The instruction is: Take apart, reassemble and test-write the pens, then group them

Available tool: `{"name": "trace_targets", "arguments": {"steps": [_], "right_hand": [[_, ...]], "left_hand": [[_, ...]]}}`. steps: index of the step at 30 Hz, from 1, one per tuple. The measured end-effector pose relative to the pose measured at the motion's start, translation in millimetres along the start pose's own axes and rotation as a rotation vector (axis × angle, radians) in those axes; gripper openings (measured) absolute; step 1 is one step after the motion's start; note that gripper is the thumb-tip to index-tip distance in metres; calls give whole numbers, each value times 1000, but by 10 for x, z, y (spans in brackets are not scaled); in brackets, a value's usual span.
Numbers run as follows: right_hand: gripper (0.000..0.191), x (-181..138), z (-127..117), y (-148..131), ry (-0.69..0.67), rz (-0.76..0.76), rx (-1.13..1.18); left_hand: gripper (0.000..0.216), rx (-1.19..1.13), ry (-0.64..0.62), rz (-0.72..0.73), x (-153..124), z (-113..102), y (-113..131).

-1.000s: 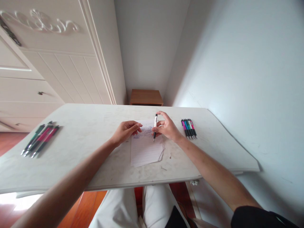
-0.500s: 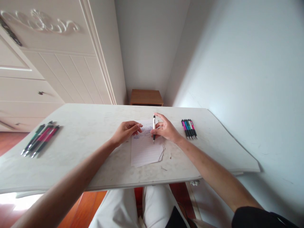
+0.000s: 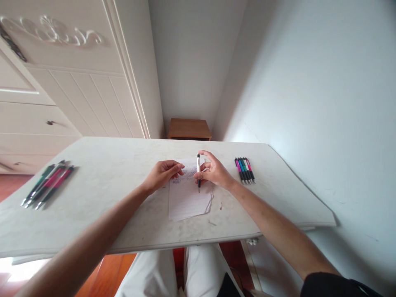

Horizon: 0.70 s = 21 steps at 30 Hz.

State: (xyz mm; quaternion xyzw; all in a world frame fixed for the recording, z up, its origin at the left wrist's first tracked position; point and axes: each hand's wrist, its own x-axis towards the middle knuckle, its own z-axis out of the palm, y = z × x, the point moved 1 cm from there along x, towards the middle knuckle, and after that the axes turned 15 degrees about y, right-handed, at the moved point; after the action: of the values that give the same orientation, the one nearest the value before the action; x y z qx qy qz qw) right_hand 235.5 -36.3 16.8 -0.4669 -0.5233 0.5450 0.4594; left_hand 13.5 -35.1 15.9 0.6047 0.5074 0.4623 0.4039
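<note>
On the worktop [image 3: 123,198], the right hand [image 3: 215,172] pinches a white pen [image 3: 198,172] upright, tip touching the lined paper [image 3: 188,196], whose far edge the left hand [image 3: 162,174] presses with curled fingers.

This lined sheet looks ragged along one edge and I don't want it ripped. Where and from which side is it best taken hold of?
Take the lined sheet by its straight left edge near the front corner, coming from the left. Its right edge is ragged and curled, the right hand holds a pen tip-down over that side, and the left hand touches the far end.
</note>
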Motion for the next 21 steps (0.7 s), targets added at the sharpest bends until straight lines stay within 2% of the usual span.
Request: {"name": "trace_targets", "arguments": {"steps": [7, 16, 21], "right_hand": [[92, -64, 13, -115, -35, -15, 44], [96, -38, 33, -46, -110, 11, 36], [91, -41, 26, -48, -98, -1, 26]], "left_hand": [[49, -4, -5, -4, 2, 2, -18], [50, -8, -4, -17, -2, 8, 6], [49, -2, -6, -10, -3, 5, 18]]}}
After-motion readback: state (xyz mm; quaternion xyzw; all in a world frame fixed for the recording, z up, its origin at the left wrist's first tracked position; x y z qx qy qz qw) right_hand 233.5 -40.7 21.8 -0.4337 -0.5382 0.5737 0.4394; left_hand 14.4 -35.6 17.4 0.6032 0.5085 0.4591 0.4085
